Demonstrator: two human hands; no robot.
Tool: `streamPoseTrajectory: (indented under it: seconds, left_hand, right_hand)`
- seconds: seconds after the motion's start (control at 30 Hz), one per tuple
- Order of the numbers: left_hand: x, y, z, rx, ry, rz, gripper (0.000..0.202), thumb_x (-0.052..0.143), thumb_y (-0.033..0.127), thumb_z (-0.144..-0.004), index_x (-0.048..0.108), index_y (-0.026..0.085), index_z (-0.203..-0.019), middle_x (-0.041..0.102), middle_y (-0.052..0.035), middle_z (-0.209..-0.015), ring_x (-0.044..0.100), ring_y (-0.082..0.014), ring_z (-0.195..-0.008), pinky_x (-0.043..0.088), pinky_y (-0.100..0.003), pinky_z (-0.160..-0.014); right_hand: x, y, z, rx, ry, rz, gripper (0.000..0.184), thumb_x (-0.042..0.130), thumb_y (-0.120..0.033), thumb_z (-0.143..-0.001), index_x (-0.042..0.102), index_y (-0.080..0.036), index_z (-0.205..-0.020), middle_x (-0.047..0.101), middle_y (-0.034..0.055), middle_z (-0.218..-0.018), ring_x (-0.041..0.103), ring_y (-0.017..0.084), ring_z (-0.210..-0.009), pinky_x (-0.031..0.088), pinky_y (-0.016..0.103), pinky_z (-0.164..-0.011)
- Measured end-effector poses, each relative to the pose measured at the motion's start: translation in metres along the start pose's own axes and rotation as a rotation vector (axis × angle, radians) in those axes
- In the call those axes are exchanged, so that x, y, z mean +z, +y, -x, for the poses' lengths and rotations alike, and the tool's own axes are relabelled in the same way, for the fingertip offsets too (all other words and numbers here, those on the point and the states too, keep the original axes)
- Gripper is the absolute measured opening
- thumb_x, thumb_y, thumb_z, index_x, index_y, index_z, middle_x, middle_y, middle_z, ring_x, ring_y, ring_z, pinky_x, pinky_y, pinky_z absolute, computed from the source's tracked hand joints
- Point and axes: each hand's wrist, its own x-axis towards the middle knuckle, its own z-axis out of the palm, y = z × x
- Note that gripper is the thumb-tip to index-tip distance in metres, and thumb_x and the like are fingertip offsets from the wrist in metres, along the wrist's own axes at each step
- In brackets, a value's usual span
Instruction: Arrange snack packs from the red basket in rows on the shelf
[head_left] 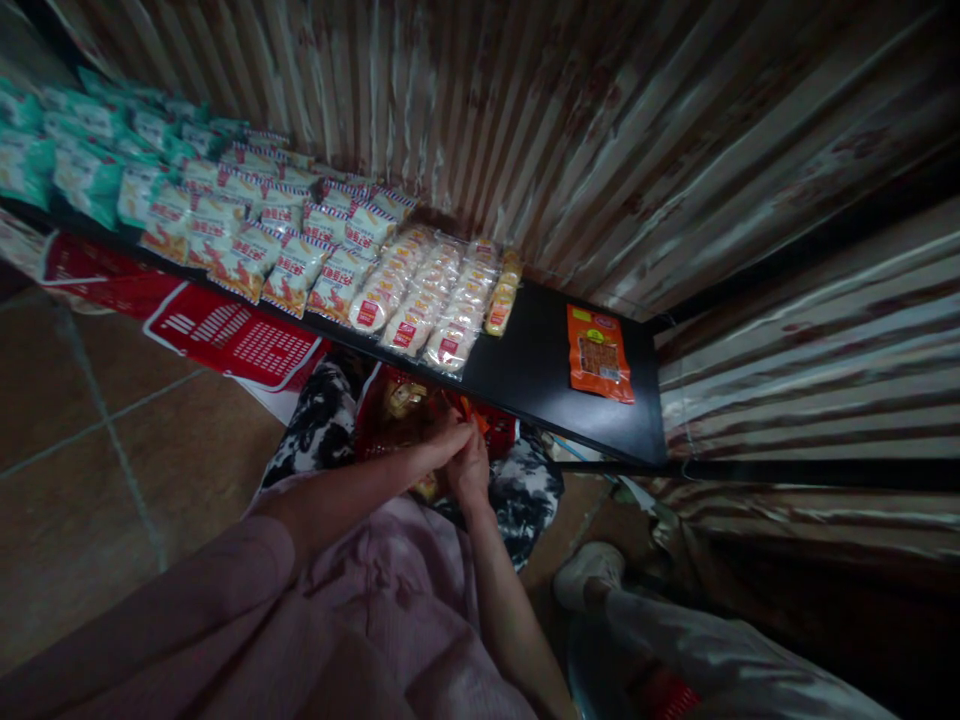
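1. A small orange packet (474, 411), dim and partly hidden, sits at the fingertips over the person's lap, just below the near edge of the dark surface (540, 340).
2. The left hand (451, 440) and right hand (469, 466) meet there, both closed on the packet with fingers curled; the exact finger placement is too blurred to tell.
3. Around them in the lap is a red container (504, 428) with gold-wrapped items (405, 398), between legs in black-and-white trousers (319, 420).
4. On the surface, a flat orange pouch (600, 355) lies alone toward the right end.
5. Left of it stand a yellow row of packs (502, 295), rows of round clear-wrapped packs (424, 300), striped-top white packets (277, 235) and teal packets (86, 180).
6. Red printed panels (232, 340) show below the surface's front edge.
7. Pleated curtains (525, 130) hang behind; at lower right, another person's pale shoe (589, 575) rests near the tiled floor (180, 470).
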Motion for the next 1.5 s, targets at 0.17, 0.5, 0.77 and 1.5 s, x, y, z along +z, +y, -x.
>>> streamPoseTrajectory:
  seconds: [0.17,0.5,0.77,1.5]
  left_hand:
    - [0.007,0.018,0.009,0.076,-0.001,-0.357,0.04,0.048,0.036,-0.082,0.057,0.011,-0.112,0.063,-0.017,-0.112,0.057,-0.0289,-0.108,0.042,-0.036,-0.091]
    - [-0.026,0.001,0.003,0.014,0.004,-0.472,0.04,0.039,0.042,-0.087,0.056,0.014,-0.109,0.065,-0.0142,-0.11,0.061,-0.0232,-0.102,0.044,-0.029,-0.085]
    - [-0.035,0.009,-0.013,0.18,-0.105,-0.498,0.041,0.037,0.044,-0.088,0.064,0.015,-0.099,0.067,-0.0122,-0.105,0.062,-0.0228,-0.099,0.045,-0.03,-0.087]
    - [-0.007,-0.083,0.016,0.813,-0.463,-0.995,0.025,0.046,0.013,-0.084,0.066,0.016,-0.098,0.064,-0.0115,-0.109,0.046,-0.0242,-0.115,0.029,-0.037,-0.1]
  right_hand:
    - [-0.012,0.015,-0.015,0.045,0.022,0.072,0.038,0.046,-0.027,-0.077,0.052,-0.008,-0.11,0.059,0.0171,-0.103,0.054,0.026,-0.098,0.046,0.041,-0.085]
    - [-0.013,-0.016,-0.047,0.189,-0.355,0.293,0.029,0.042,-0.021,-0.086,0.059,-0.01,-0.106,0.067,0.0162,-0.098,0.064,0.021,-0.091,0.048,0.028,-0.08]
    - [-0.01,-0.02,-0.059,0.257,-0.395,0.375,0.033,0.045,-0.024,-0.086,0.061,-0.009,-0.11,0.068,0.0173,-0.095,0.067,0.021,-0.088,0.048,0.026,-0.076]
    - [-0.007,-0.003,-0.065,0.37,-0.233,0.355,0.043,0.046,-0.039,-0.087,0.07,-0.007,-0.101,0.071,0.0176,-0.082,0.068,0.023,-0.083,0.048,0.026,-0.074]
